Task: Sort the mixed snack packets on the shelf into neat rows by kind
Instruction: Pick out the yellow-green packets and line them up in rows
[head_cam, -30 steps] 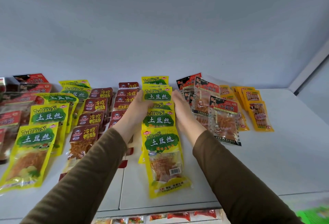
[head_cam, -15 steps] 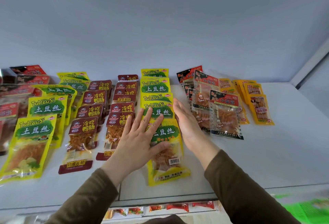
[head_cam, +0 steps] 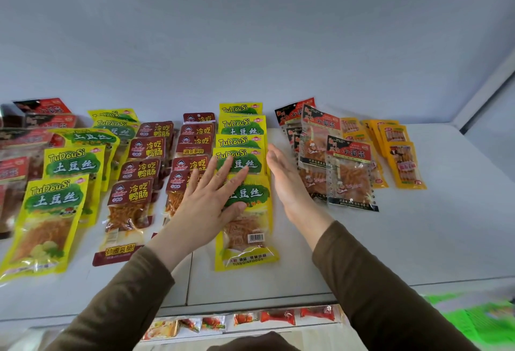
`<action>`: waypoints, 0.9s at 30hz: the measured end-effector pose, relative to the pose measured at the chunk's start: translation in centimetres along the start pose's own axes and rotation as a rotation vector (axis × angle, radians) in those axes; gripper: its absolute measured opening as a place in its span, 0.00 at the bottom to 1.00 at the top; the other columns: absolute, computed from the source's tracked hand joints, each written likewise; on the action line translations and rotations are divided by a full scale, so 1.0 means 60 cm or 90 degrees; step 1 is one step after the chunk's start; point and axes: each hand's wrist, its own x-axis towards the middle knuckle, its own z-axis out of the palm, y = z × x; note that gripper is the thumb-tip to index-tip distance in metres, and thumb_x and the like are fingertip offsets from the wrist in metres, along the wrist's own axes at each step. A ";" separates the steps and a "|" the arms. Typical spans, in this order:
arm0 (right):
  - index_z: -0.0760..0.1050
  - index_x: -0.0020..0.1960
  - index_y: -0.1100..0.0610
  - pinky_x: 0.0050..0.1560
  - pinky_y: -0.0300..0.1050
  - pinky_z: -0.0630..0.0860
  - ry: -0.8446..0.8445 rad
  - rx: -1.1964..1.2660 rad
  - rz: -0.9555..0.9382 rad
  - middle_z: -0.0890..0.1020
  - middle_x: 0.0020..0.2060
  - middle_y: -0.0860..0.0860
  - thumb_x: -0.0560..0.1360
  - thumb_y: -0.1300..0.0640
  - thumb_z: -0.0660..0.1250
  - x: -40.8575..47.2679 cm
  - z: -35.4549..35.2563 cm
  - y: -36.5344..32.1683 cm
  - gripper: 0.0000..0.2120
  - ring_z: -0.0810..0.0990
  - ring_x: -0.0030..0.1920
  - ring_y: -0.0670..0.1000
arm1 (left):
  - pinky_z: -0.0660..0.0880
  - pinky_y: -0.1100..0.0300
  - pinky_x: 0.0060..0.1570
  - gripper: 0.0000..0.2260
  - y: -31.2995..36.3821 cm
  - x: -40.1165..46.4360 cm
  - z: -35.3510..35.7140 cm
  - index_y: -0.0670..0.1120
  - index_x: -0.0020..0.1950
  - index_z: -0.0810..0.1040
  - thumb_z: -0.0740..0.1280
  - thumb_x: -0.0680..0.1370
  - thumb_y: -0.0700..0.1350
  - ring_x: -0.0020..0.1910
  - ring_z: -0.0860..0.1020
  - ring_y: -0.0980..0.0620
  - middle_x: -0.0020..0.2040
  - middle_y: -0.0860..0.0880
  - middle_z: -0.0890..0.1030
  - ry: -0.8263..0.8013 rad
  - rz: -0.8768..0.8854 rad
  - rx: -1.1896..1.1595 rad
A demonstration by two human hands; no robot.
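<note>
— Packets of yellow potato shreds [head_cam: 242, 155] run in an overlapping row mid-shelf [head_cam: 418, 239]; I see my left hand [head_cam: 211, 200] flat on them, fingers spread, gripping nothing.

— Right hand [head_cam: 287, 180]?

— Straight, edge-on against the row's side. Brown packets [head_cam: 142, 161] crowd left, red-topped ones [head_cam: 348, 172] right.

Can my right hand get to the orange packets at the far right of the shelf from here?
Probably yes. The right hand is open beside the yellow row; the orange packets lie further right on the shelf, with nothing standing over them.
</note>
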 end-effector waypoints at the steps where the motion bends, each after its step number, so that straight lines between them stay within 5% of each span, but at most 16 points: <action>1: 0.65 0.80 0.49 0.78 0.48 0.63 0.001 -0.008 -0.010 0.68 0.78 0.46 0.86 0.48 0.57 -0.002 -0.002 0.002 0.22 0.66 0.77 0.46 | 0.36 0.41 0.80 0.31 -0.002 -0.006 -0.002 0.66 0.82 0.43 0.41 0.80 0.72 0.81 0.31 0.50 0.83 0.57 0.37 0.038 -0.007 0.018; 5: 0.73 0.73 0.52 0.76 0.49 0.66 0.011 -0.066 -0.070 0.73 0.73 0.46 0.86 0.53 0.59 -0.010 -0.005 0.000 0.17 0.70 0.71 0.42 | 0.40 0.39 0.80 0.30 0.019 -0.042 -0.009 0.64 0.83 0.52 0.43 0.82 0.71 0.84 0.40 0.46 0.85 0.52 0.47 0.075 0.030 0.070; 9: 0.76 0.71 0.46 0.80 0.50 0.55 -0.079 -0.249 -0.192 0.73 0.75 0.44 0.86 0.42 0.50 -0.013 0.010 -0.007 0.23 0.62 0.79 0.45 | 0.42 0.36 0.80 0.30 0.046 -0.061 0.012 0.64 0.82 0.52 0.44 0.81 0.73 0.84 0.44 0.44 0.85 0.51 0.52 0.015 0.103 0.111; 12: 0.73 0.74 0.44 0.81 0.54 0.39 -0.149 -0.336 -0.148 0.71 0.76 0.42 0.82 0.33 0.37 -0.013 0.017 -0.005 0.35 0.55 0.80 0.42 | 0.33 0.39 0.78 0.33 0.042 -0.056 0.009 0.67 0.80 0.43 0.36 0.77 0.77 0.83 0.36 0.47 0.84 0.53 0.43 -0.028 0.071 0.110; 16: 0.78 0.71 0.45 0.77 0.47 0.37 -0.138 -0.302 -0.139 0.72 0.74 0.39 0.71 0.21 0.31 -0.006 0.019 0.007 0.51 0.54 0.79 0.39 | 0.27 0.40 0.76 0.34 0.031 -0.061 -0.002 0.71 0.79 0.37 0.29 0.73 0.78 0.80 0.27 0.50 0.82 0.56 0.34 -0.063 0.048 0.129; 27: 0.79 0.69 0.45 0.81 0.58 0.39 -0.143 -0.283 -0.128 0.73 0.74 0.40 0.73 0.22 0.32 -0.002 0.018 -0.005 0.49 0.57 0.77 0.35 | 0.31 0.40 0.78 0.29 0.032 -0.043 0.011 0.68 0.81 0.41 0.39 0.80 0.73 0.79 0.27 0.51 0.83 0.55 0.34 -0.076 0.078 0.096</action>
